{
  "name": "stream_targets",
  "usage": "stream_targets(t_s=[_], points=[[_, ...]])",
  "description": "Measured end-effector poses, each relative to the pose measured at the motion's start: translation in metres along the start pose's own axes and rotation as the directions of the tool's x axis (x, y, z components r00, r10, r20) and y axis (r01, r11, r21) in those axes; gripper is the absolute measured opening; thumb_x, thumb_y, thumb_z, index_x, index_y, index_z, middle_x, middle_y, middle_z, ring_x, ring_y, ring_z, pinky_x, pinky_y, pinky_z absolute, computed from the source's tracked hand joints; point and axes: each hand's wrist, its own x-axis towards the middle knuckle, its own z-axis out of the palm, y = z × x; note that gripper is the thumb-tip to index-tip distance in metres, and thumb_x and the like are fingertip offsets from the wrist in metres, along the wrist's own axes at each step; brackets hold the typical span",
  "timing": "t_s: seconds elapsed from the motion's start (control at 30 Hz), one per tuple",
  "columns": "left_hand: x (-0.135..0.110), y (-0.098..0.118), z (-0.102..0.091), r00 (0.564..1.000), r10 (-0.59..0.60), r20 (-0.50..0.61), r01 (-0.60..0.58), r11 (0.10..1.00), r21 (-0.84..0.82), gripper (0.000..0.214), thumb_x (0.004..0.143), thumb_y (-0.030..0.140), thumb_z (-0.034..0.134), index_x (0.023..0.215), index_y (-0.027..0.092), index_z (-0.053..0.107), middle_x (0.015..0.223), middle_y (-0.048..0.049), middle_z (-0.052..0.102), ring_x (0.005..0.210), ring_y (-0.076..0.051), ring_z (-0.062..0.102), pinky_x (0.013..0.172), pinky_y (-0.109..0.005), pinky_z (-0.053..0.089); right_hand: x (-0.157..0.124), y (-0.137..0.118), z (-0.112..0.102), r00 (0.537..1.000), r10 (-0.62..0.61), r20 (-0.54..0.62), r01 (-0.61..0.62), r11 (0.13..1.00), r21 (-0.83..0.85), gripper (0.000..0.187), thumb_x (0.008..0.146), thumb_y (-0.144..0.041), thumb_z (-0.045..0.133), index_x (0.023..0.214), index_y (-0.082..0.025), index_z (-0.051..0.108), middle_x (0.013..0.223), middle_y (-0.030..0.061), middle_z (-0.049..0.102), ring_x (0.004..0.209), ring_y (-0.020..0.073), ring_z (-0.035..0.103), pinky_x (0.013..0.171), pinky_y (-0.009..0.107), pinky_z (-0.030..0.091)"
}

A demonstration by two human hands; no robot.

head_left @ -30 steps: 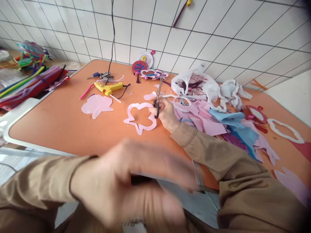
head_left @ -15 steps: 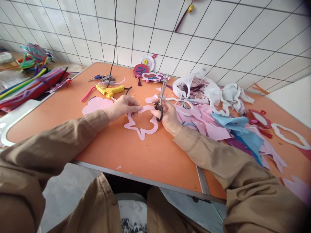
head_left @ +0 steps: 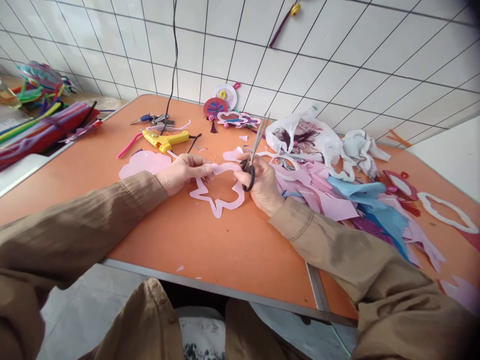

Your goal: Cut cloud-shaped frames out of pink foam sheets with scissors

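A pink paper frame with a wavy, pointed outline and a cut-out middle is held up over the orange table. My left hand pinches its upper left edge between thumb and fingers. At its upper right edge, my right hand grips a pair of scissors with black handles, blades pointing up and away from the frame. The right thumb and fingertips also touch the paper there. Beyond the hands lies a small pink paper piece. A pink cloud-shaped paper rests left of my left hand.
A yellow glue gun with a cord lies behind my left hand. Pink and blue scraps heap up on the right, near a white plastic bag. Finished ornaments lean by the tiled wall. Pipe cleaners are bundled at far left.
The view has shifted slightly. Both hands keep their hold on the frame, and the left fingers have moved a little along its upper edge. The scissors are tilted slightly more to the right.
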Motion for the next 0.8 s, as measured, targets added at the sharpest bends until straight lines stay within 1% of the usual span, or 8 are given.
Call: stream_targets(t_s=[0.07, 0.13, 0.27, 0.33, 0.43, 0.53, 0.67, 0.8], points=[[-0.001, 0.001, 0.001, 1.000, -0.005, 0.001, 0.005, 0.999, 0.045, 0.047, 0.051, 0.048, 0.101, 0.062, 0.013, 0.071, 0.061, -0.0039, 0.070, 0.052, -0.009, 0.057, 0.049, -0.020, 0.044, 0.000, 0.001, -0.001, 0.999, 0.008, 0.033, -0.009, 0.999, 0.037, 0.034, 0.066, -0.032, 0.087, 0.094, -0.028, 0.069, 0.072, -0.0057, 0.063, 0.063, 0.0142, 0.063, 0.057, 0.031, 0.053], [-0.002, 0.001, 0.002, 1.000, -0.017, 0.009, 0.016, 0.998, 0.065, 0.045, 0.055, 0.046, 0.099, 0.059, 0.013, 0.069, 0.058, -0.0031, 0.068, 0.049, -0.008, 0.055, 0.047, -0.020, 0.041, 0.000, 0.001, -0.001, 0.998, 0.018, 0.067, -0.022, 0.998, 0.061, 0.033, 0.069, -0.033, 0.087, 0.097, -0.027, 0.070, 0.070, -0.0061, 0.063, 0.061, 0.0143, 0.065, 0.056, 0.031, 0.054], [0.001, -0.001, -0.001, 1.000, -0.021, 0.015, 0.021, 1.000, 0.001, 0.050, 0.057, 0.053, 0.097, 0.062, 0.012, 0.070, 0.060, -0.0060, 0.069, 0.051, -0.012, 0.059, 0.049, -0.022, 0.044, -0.001, 0.002, -0.002, 0.999, 0.005, 0.047, -0.007, 0.999, 0.039, 0.034, 0.066, -0.031, 0.090, 0.094, -0.026, 0.070, 0.068, -0.0084, 0.059, 0.053, 0.0093, 0.058, 0.050, 0.026, 0.049], [0.003, -0.001, -0.004, 1.000, -0.030, 0.009, 0.030, 0.998, -0.054, 0.057, 0.067, 0.065, 0.088, 0.066, 0.011, 0.071, 0.062, -0.0081, 0.070, 0.054, -0.014, 0.062, 0.052, -0.025, 0.048, -0.001, 0.002, -0.001, 1.000, 0.009, 0.030, -0.010, 0.999, 0.033, 0.035, 0.064, -0.031, 0.091, 0.092, -0.026, 0.071, 0.067, -0.0089, 0.059, 0.051, 0.0079, 0.054, 0.048, 0.025, 0.046], [0.007, 0.000, -0.007, 0.998, -0.070, -0.002, 0.069, 0.992, -0.104, 0.073, 0.085, 0.081, 0.060, 0.067, 0.012, 0.071, 0.064, -0.0112, 0.070, 0.056, -0.018, 0.064, 0.059, -0.031, 0.054, 0.000, 0.003, -0.001, 1.000, 0.017, 0.006, -0.017, 0.999, 0.047, 0.035, 0.063, -0.030, 0.092, 0.091, -0.025, 0.072, 0.065, -0.0089, 0.060, 0.052, 0.0089, 0.055, 0.048, 0.025, 0.045], [0.009, 0.000, -0.009, 0.996, -0.084, -0.025, 0.080, 0.989, -0.126, 0.083, 0.089, 0.087, 0.042, 0.065, 0.013, 0.071, 0.067, -0.0135, 0.070, 0.063, -0.022, 0.068, 0.066, -0.036, 0.056, 0.001, 0.003, -0.001, 1.000, 0.015, -0.016, -0.014, 0.998, 0.057, 0.033, 0.063, -0.029, 0.091, 0.090, -0.025, 0.073, 0.066, -0.0084, 0.061, 0.055, 0.0104, 0.060, 0.050, 0.025, 0.046], [0.009, -0.001, -0.011, 0.996, -0.075, -0.039, 0.069, 0.989, -0.131, 0.085, 0.089, 0.089, 0.037, 0.065, 0.015, 0.071, 0.070, -0.0144, 0.071, 0.071, -0.027, 0.071, 0.071, -0.039, 0.057, 0.002, 0.005, -0.003, 0.999, 0.020, -0.045, -0.016, 0.996, 0.091, 0.033, 0.061, -0.027, 0.092, 0.088, -0.027, 0.073, 0.066, -0.0080, 0.064, 0.056, 0.0107, 0.061, 0.052, 0.026, 0.047], [0.008, -0.002, -0.012, 0.998, -0.066, -0.017, 0.063, 0.989, -0.132, 0.085, 0.088, 0.089, 0.037, 0.067, 0.015, 0.072, 0.069, -0.0136, 0.071, 0.071, -0.026, 0.070, 0.072, -0.037, 0.057, 0.002, 0.005, -0.003, 0.999, 0.017, -0.039, -0.013, 0.995, 0.098, 0.032, 0.063, -0.028, 0.091, 0.089, -0.028, 0.073, 0.068, -0.0079, 0.064, 0.056, 0.0108, 0.062, 0.053, 0.026, 0.048]])
